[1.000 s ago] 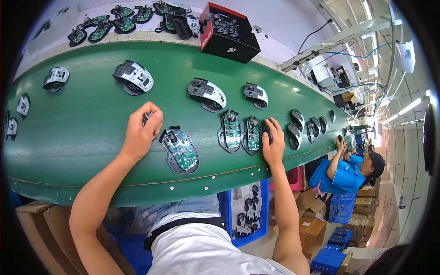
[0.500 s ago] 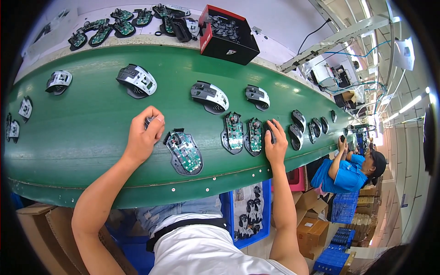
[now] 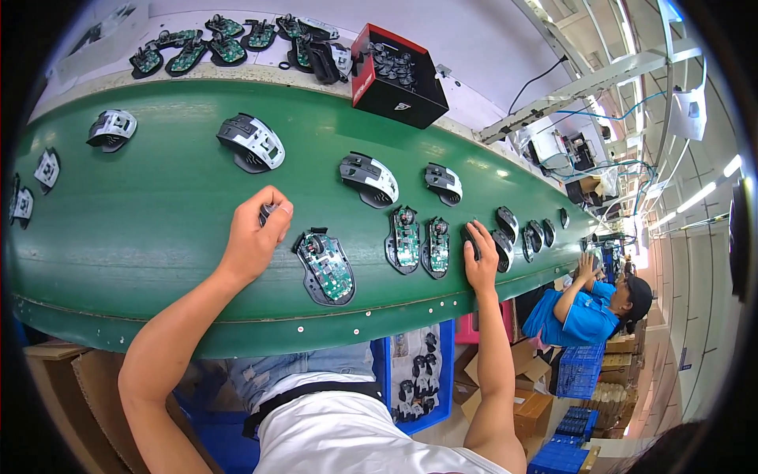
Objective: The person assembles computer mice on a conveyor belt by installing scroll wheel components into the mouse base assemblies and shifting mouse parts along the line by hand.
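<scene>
My left hand [image 3: 259, 229] is closed in a fist above the green belt, with a small dark grey part [image 3: 268, 212] showing between thumb and fingers; most of it is hidden. Right of it lies an opened mouse base with a green circuit board [image 3: 330, 268]. Two more mouse bases with boards, the nearer one [image 3: 404, 241] and its neighbour [image 3: 436, 246], sit side by side to the left of my right hand [image 3: 482, 257]. That hand curls over a dark computer mouse [image 3: 470, 240], partly covered by the fingers, beside another dark-and-silver mouse [image 3: 503, 251].
White-and-black mouse shells [image 3: 251, 142] are spread along the green conveyor belt [image 3: 174, 182]. Behind it, a ledge holds several circuit-board bases [image 3: 227, 50] and a black-red box [image 3: 401, 103] of small dark parts. A blue bin [image 3: 446, 379] stands below; a co-worker [image 3: 576, 316] sits at right.
My right hand has slid slightly rightward with the dark mouse, away from the two boards. My left fist keeps its hold while the view shifts a little. The co-worker's hands have moved.
</scene>
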Motion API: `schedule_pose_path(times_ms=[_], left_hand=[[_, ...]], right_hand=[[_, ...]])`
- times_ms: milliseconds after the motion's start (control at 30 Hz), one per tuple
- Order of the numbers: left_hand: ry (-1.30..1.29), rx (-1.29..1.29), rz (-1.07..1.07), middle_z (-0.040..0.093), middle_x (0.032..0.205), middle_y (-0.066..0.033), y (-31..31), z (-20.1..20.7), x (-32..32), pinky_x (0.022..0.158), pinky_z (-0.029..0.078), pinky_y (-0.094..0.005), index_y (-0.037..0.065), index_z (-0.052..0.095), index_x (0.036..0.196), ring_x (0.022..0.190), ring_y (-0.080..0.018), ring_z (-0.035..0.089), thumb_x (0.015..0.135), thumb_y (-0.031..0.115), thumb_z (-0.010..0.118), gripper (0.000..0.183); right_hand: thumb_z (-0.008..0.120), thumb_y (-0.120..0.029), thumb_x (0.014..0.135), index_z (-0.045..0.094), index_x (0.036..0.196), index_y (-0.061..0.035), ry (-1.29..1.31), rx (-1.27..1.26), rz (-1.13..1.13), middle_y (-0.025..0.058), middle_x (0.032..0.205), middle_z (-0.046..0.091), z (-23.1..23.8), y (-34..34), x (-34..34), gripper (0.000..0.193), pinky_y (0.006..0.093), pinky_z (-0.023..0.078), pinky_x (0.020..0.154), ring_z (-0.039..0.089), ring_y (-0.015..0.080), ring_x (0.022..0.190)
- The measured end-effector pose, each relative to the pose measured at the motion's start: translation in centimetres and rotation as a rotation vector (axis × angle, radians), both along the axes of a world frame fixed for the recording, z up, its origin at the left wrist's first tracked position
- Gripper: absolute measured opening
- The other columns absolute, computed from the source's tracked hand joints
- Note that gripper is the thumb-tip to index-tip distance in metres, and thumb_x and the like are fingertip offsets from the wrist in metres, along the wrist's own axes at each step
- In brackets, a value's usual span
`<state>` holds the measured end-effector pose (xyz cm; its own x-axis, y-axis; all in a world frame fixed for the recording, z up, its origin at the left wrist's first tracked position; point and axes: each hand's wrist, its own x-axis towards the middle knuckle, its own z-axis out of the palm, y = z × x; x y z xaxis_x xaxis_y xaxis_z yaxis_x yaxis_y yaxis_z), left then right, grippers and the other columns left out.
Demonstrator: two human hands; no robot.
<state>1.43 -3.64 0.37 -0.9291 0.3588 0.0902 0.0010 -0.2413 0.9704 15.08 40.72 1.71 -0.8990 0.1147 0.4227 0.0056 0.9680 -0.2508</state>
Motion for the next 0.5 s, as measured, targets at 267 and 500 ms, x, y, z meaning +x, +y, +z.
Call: schedule_pose_path(times_ms=[267,500], left_hand=[[0.011,-0.014,0.014,0.048,0.062,0.0017,-0.5,0.0,-0.2,0.050,0.033,-0.0244,0.003,0.051,0.082,0.056,-0.0045,0.042,0.098,0.016,0.057,0.021],[0.046,-0.051,-0.001,0.049,0.062,0.0013,-0.8,0.3,0.1,0.049,0.032,-0.0247,0.003,0.052,0.082,0.054,-0.0047,0.042,0.098,0.018,0.056,0.022]], right_hand=[[0.061,-0.011,0.091,0.066,0.126,-0.0059,0.031,-0.094,0.073,0.0176,0.133,0.061,1.3,0.6,-1.9,0.036,0.0402,0.041,0.109,0.057,0.0332,0.126],[0.073,-0.012,0.077,0.051,0.145,-0.0156,-0.450,0.034,0.362,0.0174,0.148,0.049,6.7,1.2,-14.6,0.072,0.0417,0.038,0.113,0.047,0.0364,0.135]])
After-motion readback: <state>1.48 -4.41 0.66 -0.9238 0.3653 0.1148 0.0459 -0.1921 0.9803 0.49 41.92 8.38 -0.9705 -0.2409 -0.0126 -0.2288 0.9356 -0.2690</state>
